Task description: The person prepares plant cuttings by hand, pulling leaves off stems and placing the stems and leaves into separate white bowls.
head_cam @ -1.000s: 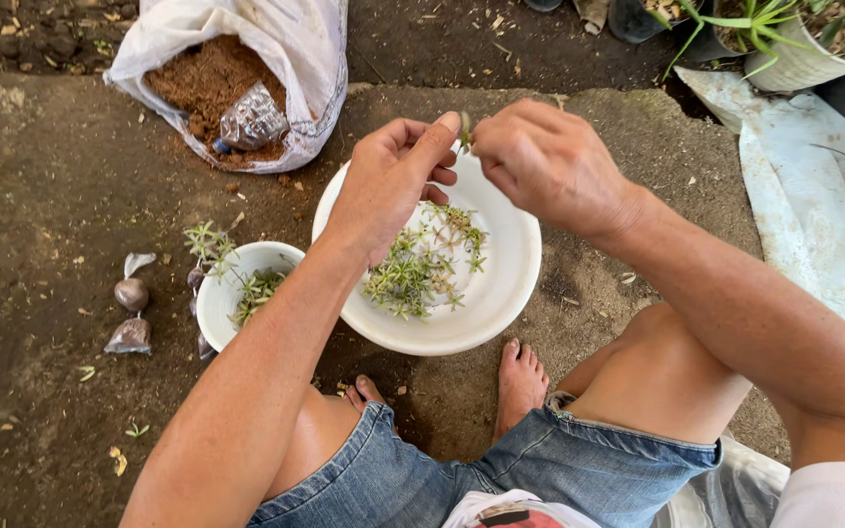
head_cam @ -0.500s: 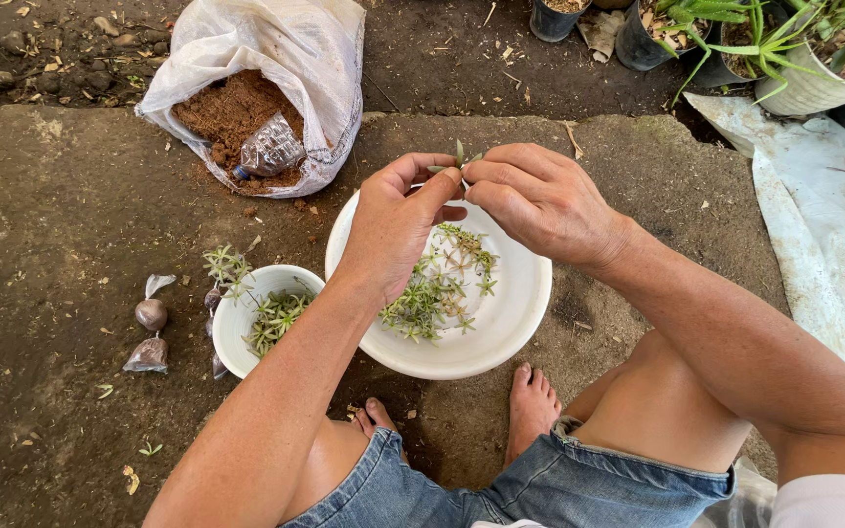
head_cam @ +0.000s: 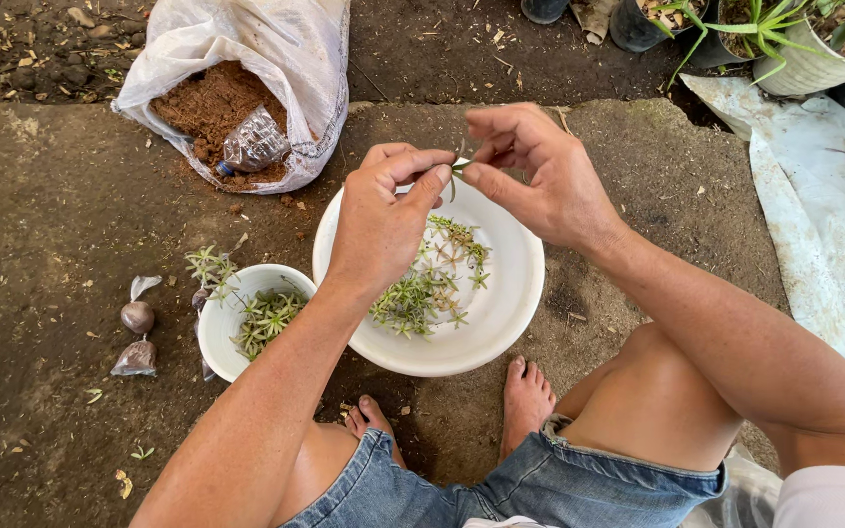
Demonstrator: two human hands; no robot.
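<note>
While both thumbs and forefingers pinch it, the small green sprig (head_cam: 455, 172) hangs roughly upright between left hand (head_cam: 383, 220) and right hand (head_cam: 540, 176), tip downward over the large white bowl (head_cam: 511, 323).

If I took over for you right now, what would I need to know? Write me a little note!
Left hand and right hand: both pinch one small green sprig between fingertips, held above the big white bowl.
Big bowl: holds a loose pile of green cuttings.
Small white bowl, on the left: holds some sprigs too.
Open sack of brown soil: on the ground beyond the bowls.
Done: some sprigs lie in the small bowl.
Left: the pile in the big bowl.
</note>
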